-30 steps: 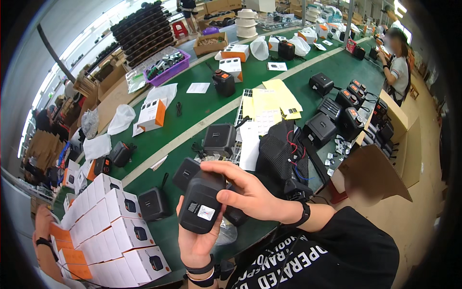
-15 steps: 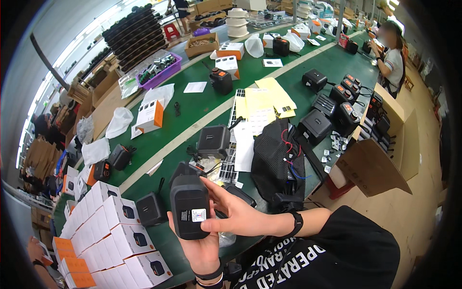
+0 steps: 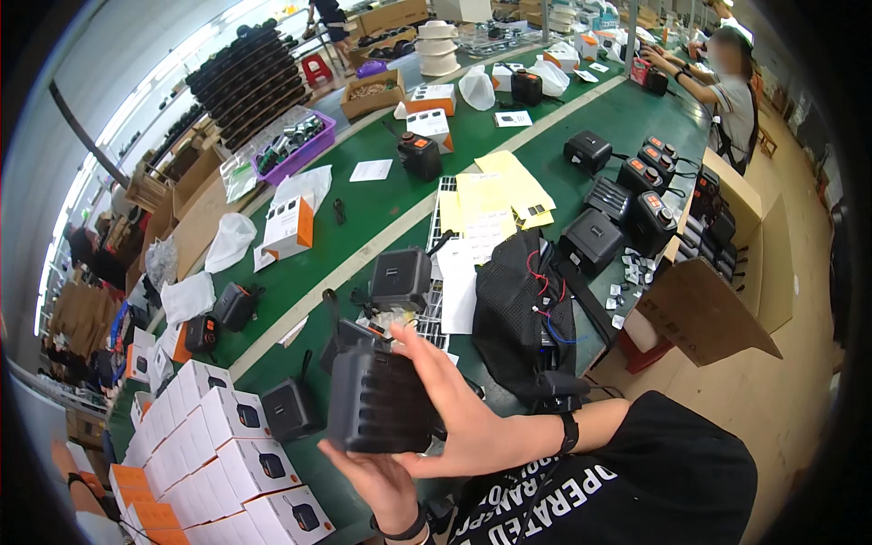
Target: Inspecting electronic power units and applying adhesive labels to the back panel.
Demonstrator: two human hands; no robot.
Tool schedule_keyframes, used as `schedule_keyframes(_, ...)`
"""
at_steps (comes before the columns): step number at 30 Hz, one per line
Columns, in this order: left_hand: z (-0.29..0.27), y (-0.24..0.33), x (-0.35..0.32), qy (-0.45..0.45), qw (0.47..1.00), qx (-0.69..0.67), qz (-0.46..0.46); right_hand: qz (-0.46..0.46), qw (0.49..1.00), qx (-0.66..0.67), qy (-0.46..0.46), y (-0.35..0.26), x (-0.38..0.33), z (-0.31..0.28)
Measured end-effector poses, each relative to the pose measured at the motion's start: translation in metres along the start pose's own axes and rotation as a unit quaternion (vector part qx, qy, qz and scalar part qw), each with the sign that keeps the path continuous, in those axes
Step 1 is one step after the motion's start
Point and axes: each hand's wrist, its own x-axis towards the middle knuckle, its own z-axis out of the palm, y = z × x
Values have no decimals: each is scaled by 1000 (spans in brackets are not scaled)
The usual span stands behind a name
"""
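Observation:
Between my hands is a black box-shaped device (image 3: 381,400) with rounded corners and a ribbed side, tilted above the green table. Underneath, my left hand (image 3: 380,486) supports its lower edge, fingers partly hidden. My right hand (image 3: 472,413) grips its right side, with fingertips at the upper edge and the thumb below. Just behind it, partly covered, is another dark device with a strap loop (image 3: 334,313). Farther back, a black device with a square front (image 3: 401,280) stands beside a strip of labels. A similar black device (image 3: 289,409) lies left of my hands.
Stacked white boxes (image 3: 218,454) fill the near left. To the right are a black mesh bag (image 3: 518,309), several black devices with orange marks (image 3: 649,168) and an open carton (image 3: 718,309). Yellow sheets (image 3: 490,204) lie mid-table. Another person (image 3: 731,100) works at the far right.
The held device has turned: its narrow labelled face faced me before, and now the ribbed side shows. My right hand has shifted its grip. The far person's arms now reach across the table.

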Motion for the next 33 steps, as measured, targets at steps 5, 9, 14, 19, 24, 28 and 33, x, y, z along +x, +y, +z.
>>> schedule_keyframes(5, -10, 0, 2, -98, 982, -154, -38, -104, 994, 0, -38, -3, 0, -3)
schedule_keyframes(9, -5, 0, 3, -186, 949, -252, -32, -61, 998, 2, -21, 2, 9, -12)
schedule_keyframes(14, -13, -4, 10, -7, 976, -219, -15, 154, 975, -5, -161, 11, 26, -22)
schedule_keyframes(19, -32, -3, 17, 15, 996, 89, -2, 218, 965, 40, -142, 60, 101, -30)
schedule_keyframes(24, -54, 1, 11, 11, 999, 34, -13, 108, 935, -337, 33, 161, 195, -36)
schedule_keyframes(28, -76, 26, 21, 38, 993, 95, 59, 157, 890, -426, 43, 210, 225, -31)
schedule_keyframes(33, -86, 94, 100, 149, 947, 207, 197, 157, 904, -393, 62, 233, 223, -31)
